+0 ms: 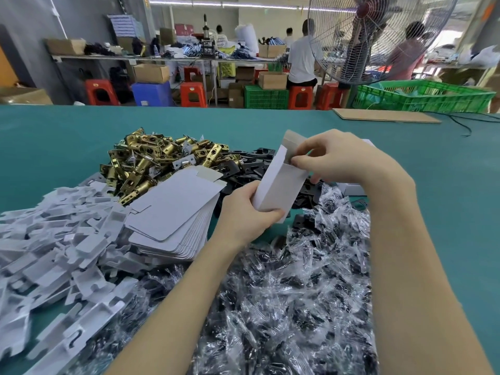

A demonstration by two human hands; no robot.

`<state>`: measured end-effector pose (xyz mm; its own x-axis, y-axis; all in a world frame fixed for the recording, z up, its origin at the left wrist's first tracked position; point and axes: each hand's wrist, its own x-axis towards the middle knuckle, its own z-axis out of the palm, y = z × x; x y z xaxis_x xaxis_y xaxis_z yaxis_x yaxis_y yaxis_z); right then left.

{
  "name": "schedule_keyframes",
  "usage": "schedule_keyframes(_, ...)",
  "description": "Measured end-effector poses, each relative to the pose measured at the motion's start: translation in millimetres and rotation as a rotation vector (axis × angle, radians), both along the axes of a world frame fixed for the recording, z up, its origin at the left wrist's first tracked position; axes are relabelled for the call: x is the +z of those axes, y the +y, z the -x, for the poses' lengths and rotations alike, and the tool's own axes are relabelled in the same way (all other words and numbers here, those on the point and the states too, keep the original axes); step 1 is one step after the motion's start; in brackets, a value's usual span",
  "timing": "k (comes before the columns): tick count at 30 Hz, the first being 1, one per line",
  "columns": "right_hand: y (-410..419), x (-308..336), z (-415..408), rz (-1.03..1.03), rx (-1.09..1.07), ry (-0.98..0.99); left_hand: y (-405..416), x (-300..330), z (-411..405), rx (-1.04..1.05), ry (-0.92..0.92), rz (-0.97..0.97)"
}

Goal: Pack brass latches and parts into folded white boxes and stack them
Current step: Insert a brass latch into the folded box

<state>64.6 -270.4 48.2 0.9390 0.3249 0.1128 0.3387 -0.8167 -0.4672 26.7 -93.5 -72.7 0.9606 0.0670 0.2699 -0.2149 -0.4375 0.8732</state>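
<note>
we judge folding in hand: left grip holds the white cardboard box, right grip pinches its top flap, brass latch next.

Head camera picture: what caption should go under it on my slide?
Left hand grips a white box while right hand pinches its flap.

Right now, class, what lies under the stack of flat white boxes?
White inserts poke out beneath the stack at its left; whatever lies under its middle is covered.

One opened white cardboard box was held up; one stack of flat white carton blanks lay beside one heap of brass latches.
</note>
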Motion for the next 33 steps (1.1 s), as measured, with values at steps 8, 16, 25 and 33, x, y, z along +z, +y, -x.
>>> schedule_keyframes(8,-1,-11,-4,-0.016,-0.012,0.034,3,-1,-4,0.014,0.037,-0.129)
schedule_keyframes(16,-3,-9,-5,-0.187,-0.115,-0.103,-2,-18,-5,-0.015,0.177,0.394)
schedule_keyframes(25,6,2,8,-0.162,-0.087,-0.153,-3,-20,-1,0.021,0.087,0.251)
schedule_keyframes(33,64,-1,22,-0.075,0.132,-0.222,-2,-18,0,0.022,0.109,0.246)
